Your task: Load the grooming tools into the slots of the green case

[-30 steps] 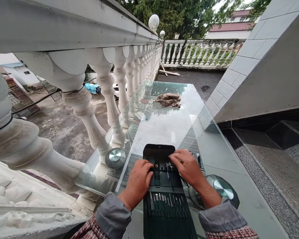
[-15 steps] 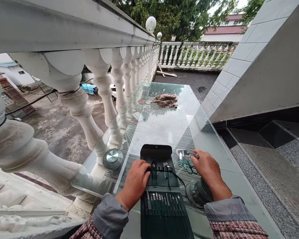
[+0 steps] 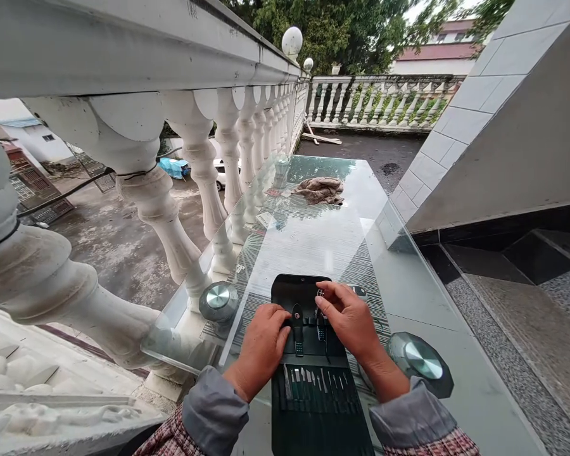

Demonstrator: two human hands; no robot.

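The open case (image 3: 318, 430) is black and dark green, its row of tools (image 3: 308, 380) silver, the sleeves (image 3: 164, 438) checked red and white with grey cuffs (image 3: 213, 405), the far cloth (image 3: 319, 190) brown, the glass bench (image 3: 432, 304) pale green, and the left balusters (image 3: 147, 202) white.

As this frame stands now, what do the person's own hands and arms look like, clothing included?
Both the left hand and the right hand are bare, with no gloves, and no watch shows at either wrist. The sleeves are a reddish, pale and dark check, ending in plain grey, wrinkled cuffs. No lettering shows on them.
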